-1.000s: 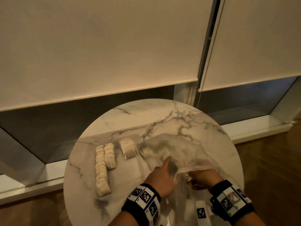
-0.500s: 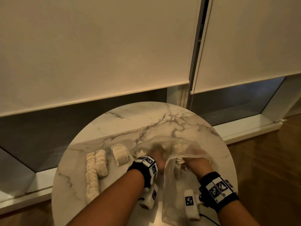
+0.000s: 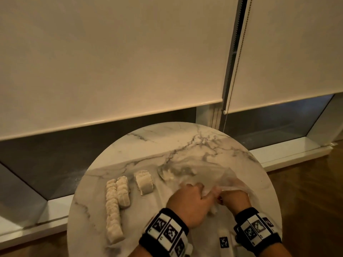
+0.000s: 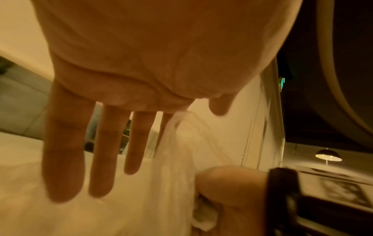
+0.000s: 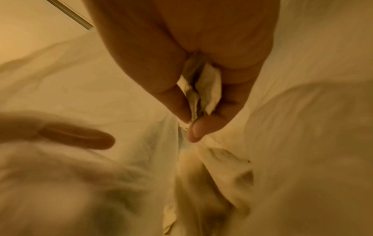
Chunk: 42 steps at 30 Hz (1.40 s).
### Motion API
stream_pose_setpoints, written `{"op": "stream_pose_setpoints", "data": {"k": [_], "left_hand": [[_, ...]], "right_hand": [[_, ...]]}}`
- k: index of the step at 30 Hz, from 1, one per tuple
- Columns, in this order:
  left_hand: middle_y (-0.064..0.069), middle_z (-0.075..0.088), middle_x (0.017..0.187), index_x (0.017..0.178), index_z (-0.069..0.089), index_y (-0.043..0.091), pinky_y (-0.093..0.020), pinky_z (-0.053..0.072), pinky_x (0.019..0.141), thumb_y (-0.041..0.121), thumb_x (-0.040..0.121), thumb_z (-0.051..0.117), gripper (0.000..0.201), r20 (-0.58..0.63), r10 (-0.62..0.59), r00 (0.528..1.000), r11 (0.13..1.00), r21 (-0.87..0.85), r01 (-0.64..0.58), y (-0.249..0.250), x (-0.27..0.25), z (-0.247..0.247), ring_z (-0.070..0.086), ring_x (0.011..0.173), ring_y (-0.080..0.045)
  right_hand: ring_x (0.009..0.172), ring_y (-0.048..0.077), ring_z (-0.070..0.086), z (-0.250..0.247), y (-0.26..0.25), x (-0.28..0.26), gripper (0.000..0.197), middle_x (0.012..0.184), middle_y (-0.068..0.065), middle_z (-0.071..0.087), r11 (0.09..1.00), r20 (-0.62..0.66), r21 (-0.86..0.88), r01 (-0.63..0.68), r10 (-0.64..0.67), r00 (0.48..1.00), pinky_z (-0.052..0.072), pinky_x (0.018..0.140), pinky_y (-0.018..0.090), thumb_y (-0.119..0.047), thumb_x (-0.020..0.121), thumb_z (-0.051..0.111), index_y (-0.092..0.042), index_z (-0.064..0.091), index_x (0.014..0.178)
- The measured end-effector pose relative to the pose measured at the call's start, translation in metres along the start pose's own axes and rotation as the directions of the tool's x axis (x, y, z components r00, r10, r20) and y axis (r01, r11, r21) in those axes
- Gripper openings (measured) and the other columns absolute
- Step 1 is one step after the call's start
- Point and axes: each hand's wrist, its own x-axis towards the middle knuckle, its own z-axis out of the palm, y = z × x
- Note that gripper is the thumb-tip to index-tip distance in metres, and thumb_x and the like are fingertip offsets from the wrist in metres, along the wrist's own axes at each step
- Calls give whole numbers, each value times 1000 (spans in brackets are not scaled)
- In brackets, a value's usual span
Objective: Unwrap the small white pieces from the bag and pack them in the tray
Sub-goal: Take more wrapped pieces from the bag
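A clear plastic bag lies crumpled on the right half of the round marble table, with white lumps dimly visible inside. My right hand pinches the bag's near edge between thumb and finger and keeps a crumpled white wad in its palm. My left hand is at the bag's mouth, its fingers straight and the film brushing the index finger. Three rows of unwrapped white pieces lie at the left on a faint flat tray that is hard to make out.
Roller blinds hang behind the table, with a bead chain dangling near its far edge. A white window sill runs behind, and wooden floor shows to the right. Bare marble lies at the far side of the table.
Half a second ago my left hand reached deep into the bag; it has since drawn back to the bag's mouth beside the right hand. The right hand kept its hold on the bag.
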Motion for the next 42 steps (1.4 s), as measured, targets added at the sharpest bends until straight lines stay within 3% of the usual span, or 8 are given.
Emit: {"op": "stream_pose_setpoints", "data": {"k": [8,13,23,27,31,35,39,42], "left_hand": [[-13,67,107,100,66,9,-32,50,75,22,93,48,24,-108,-131,985,977,157,147,-17,-16,5,66,96,-31],[-9,69,97,91,67,13,-34,55,74,21,92,48,21,-301,-180,936,975,75,211,-38,-19,-15,67,89,-27],[-10,68,92,85,64,11,-35,52,71,19,88,46,20,-341,-176,924,984,-30,176,-43,-33,-11,65,88,-29],[-10,69,92,87,66,12,-38,55,74,23,90,47,22,-298,-188,936,982,-39,185,-44,-36,1,65,86,-29],[-7,72,94,97,69,16,-37,57,77,26,91,52,21,-262,-197,945,971,-186,151,-42,-35,9,68,86,-25],[2,70,101,120,60,31,-27,57,67,30,92,62,28,-226,-174,959,851,-525,31,-37,-39,11,71,77,-17],[11,68,105,99,63,33,-34,57,62,6,93,62,27,-351,-117,929,719,-675,-164,-37,-46,13,71,71,-24],[12,67,109,83,64,28,-34,57,69,-5,90,56,35,-447,-84,890,775,-591,-223,-48,-44,21,71,72,-16]], "right_hand": [[131,26,51,8,-13,-7,46,143,13,53,908,75,-387,158,-139,987,36,95,19,-19,97,61,-7,49,140],[67,10,66,17,-16,-18,10,77,-9,70,860,277,-446,247,-129,952,61,68,30,-28,85,67,-35,70,80],[84,9,62,47,-15,-22,26,86,-7,68,804,229,-501,321,-234,945,51,86,19,-23,98,48,-31,66,81],[142,26,39,39,-19,-27,46,156,17,36,697,282,-602,390,-271,920,28,115,27,-14,103,48,-4,41,148],[74,23,66,35,-16,-35,31,85,21,68,766,131,-554,326,-307,943,56,74,26,-14,103,50,-4,70,82],[116,26,61,29,-5,-47,30,123,11,67,849,33,-466,249,-265,964,44,90,26,-16,99,50,-7,63,125],[97,11,67,19,3,-64,32,98,-9,73,861,-2,-306,407,-428,904,42,73,12,-12,79,65,-36,71,98],[90,10,69,10,10,-75,31,94,-12,73,879,-11,-223,422,-435,900,57,80,31,-12,76,70,-32,74,100]]}}
